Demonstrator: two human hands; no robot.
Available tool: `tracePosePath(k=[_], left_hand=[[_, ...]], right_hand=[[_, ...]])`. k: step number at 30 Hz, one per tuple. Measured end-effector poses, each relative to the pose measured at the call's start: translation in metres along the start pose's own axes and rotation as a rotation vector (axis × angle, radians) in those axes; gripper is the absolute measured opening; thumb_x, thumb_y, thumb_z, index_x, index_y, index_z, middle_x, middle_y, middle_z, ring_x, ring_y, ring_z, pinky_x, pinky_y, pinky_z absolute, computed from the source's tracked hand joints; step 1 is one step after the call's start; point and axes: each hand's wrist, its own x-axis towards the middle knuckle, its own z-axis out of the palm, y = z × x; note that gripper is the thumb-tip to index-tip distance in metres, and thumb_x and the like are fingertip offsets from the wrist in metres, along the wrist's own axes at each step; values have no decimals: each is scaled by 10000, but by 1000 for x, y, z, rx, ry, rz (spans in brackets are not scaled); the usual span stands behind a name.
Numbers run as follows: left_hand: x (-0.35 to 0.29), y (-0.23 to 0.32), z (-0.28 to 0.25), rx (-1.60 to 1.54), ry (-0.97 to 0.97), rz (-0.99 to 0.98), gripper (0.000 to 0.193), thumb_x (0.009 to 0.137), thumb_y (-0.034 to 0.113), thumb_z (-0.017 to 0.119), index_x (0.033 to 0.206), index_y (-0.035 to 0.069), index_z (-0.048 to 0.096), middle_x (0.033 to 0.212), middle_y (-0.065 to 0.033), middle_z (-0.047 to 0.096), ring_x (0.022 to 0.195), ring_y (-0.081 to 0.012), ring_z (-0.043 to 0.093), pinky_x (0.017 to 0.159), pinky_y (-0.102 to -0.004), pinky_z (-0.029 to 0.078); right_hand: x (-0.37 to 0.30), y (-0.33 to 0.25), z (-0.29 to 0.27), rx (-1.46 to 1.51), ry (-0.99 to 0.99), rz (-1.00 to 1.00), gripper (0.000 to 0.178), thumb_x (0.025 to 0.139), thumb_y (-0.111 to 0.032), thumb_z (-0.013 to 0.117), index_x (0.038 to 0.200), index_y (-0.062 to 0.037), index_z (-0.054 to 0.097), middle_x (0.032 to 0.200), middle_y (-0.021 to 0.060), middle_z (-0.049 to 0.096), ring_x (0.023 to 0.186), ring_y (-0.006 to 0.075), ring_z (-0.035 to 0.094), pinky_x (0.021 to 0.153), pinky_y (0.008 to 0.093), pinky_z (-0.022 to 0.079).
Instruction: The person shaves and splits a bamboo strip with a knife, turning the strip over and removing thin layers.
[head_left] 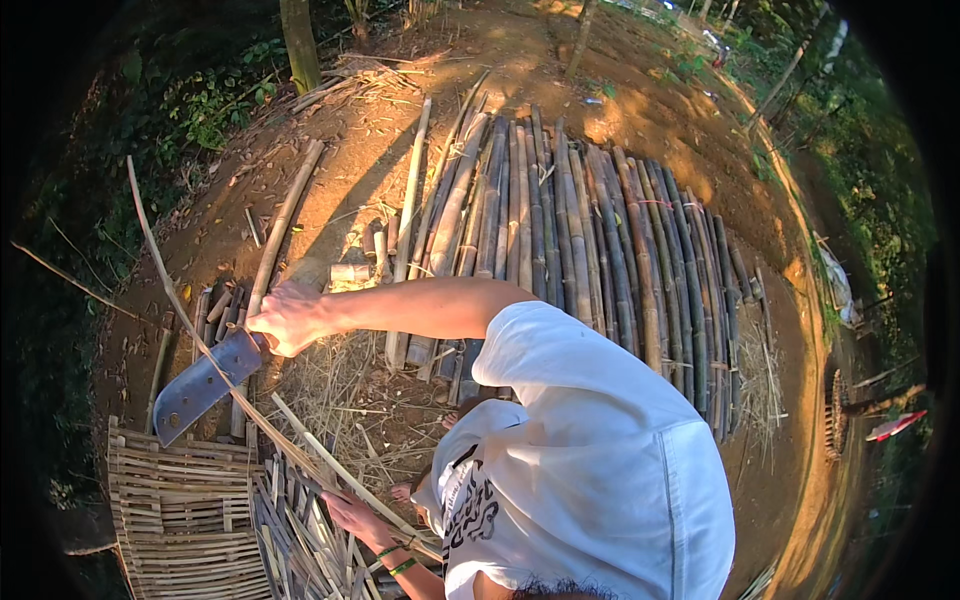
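Note:
My right hand (290, 318) is closed round the handle of a machete (208, 387) with a broad, dark, rectangular blade. A long, thin bamboo strip (180, 305) curves across the blade, and its lower part runs down to my left hand (357, 520). That hand grips the strip, though its fingers are partly hidden. Beside it lies a second, pale split strip (340, 464), slanting toward my body. Just beyond my right hand a thick bamboo pole (287, 222) stands or leans; its middle is hidden by the hand.
Many bamboo poles (575, 235) lie side by side on the bare earth. A woven bamboo panel (180, 505) and a pile of split strips (300, 535) are at the lower left. Short bamboo offcuts (350, 272) and straw-like shavings (345, 400) cover the ground near my hands. A tree trunk (299, 45) stands behind.

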Motion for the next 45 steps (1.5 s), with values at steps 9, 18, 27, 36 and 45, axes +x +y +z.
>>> tracePosePath(k=[9,18,27,36,45], left_hand=[[15,-3,-23,891,19,305,461,1007,156,573,1385,-78,453,1231,-257,603,1064,-331,621,841,-400,542],[5,-53,-57,1230,106,807,552,987,103,594,1466,-50,366,1280,-266,553,1096,-370,595,817,-438,530],[-46,-79,-73,1483,132,961,511,955,132,643,1381,-85,463,1217,-266,600,996,-395,627,805,-469,528],[-86,-55,-83,741,-14,121,397,998,78,537,1369,-43,467,961,-199,614,850,-367,552,761,-443,460],[-95,-35,-72,741,205,546,430,1066,308,421,855,-25,593,657,-160,513,586,-318,454,581,-436,391]], right_hand=[[-17,-69,2,-46,-389,-173,111,652,-93,618,737,-43,568,528,36,495,418,161,466,354,347,379],[24,-62,9,63,-309,-122,193,693,-222,653,733,-51,574,556,71,551,464,196,544,409,386,435],[108,-11,-23,-98,-159,25,237,681,-251,657,770,-41,596,591,118,588,545,272,614,493,429,498],[113,41,-44,-174,-136,23,282,694,-261,682,874,-50,631,575,121,605,535,332,640,526,440,533],[174,38,-67,-331,-278,-159,226,708,-234,667,854,-63,654,702,186,669,633,380,672,603,464,561]])
